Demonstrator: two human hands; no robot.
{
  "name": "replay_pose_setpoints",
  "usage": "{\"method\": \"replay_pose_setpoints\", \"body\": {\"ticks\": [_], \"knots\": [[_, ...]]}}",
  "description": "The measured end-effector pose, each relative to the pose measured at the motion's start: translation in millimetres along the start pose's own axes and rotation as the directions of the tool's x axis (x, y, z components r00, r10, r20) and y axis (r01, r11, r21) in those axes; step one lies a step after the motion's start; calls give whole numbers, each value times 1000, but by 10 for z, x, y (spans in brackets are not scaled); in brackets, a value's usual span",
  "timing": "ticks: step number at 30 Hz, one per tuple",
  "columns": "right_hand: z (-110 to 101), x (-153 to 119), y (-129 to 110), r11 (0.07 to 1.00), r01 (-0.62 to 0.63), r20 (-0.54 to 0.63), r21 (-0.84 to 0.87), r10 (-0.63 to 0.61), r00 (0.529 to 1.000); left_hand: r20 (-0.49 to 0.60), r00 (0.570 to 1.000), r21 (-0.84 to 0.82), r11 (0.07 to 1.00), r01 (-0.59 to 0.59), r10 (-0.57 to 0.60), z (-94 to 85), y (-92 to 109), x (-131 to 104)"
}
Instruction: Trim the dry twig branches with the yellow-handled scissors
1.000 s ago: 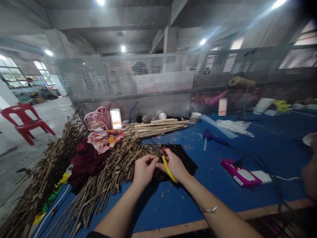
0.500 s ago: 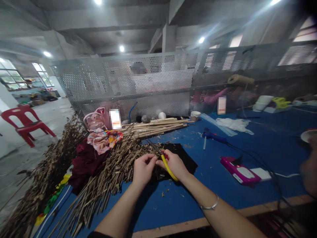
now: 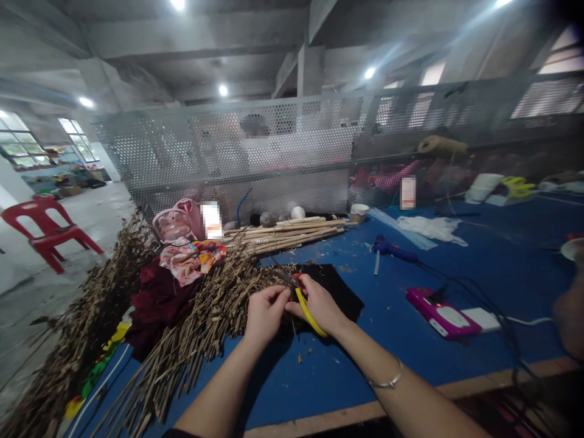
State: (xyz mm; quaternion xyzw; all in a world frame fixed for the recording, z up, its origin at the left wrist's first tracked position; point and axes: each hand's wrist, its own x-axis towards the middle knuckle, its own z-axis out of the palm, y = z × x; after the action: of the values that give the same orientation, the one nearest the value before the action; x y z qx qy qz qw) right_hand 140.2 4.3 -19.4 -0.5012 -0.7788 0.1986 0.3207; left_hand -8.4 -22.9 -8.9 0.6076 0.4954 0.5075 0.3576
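My right hand point(image 3: 322, 307) is closed around a pair of pruning shears point(image 3: 309, 311) with yellow and red handles. The dark blades point away to the upper left, over the dried plant stems point(image 3: 214, 304). Just left of the shears, my left hand point(image 3: 266, 310) pinches thumb against fingers; whatever lies between them is too small and hidden to make out. Both hands are close together at the right end of the stem pile. Under and behind my right hand lies a black cloth point(image 3: 337, 286) on the blue table point(image 3: 365, 377).
Pale wooden sticks point(image 3: 296, 234) lie behind the pile. Left are a maroon cloth point(image 3: 155, 298) and a bundle of dried plants point(image 3: 100, 292). To the right are a blue glue gun point(image 3: 396, 250), a magenta device point(image 3: 442, 313) with cables, and part of another person's arm point(image 3: 570, 310).
The shears have turned slightly in my right hand, with the red handle now further up and left. My left hand stays almost in place, its fingers still pinched.
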Motion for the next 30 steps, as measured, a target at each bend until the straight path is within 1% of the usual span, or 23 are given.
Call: {"method": "replay_pose_setpoints", "body": {"ticks": [5,11,15,18,20,25,30], "knots": [[-35,-3,-24,997,-69,69,-31,71,995,8,1000,-13,1000,26,-26,-10,6,-8],[-27,2,-14,987,-92,28,-132,97,995,-33,998,-36,998,59,-60,-9,2,-7],[4,16,8,979,-112,29,-172,119,993,-31,995,-59,994,93,-95,3,-25,0],[16,18,15,976,-116,29,-187,124,992,-24,996,-96,992,78,-81,9,-30,5],[15,13,10,977,-108,28,-183,115,993,-21,998,-91,994,53,-55,7,-22,6],[-3,-1,-18,993,-70,57,-94,75,996,-1,1000,12,1000,-12,12,-7,6,7],[-4,1,-16,997,-51,50,-65,54,997,18,1000,19,1000,-8,8,-4,-5,7]]}}
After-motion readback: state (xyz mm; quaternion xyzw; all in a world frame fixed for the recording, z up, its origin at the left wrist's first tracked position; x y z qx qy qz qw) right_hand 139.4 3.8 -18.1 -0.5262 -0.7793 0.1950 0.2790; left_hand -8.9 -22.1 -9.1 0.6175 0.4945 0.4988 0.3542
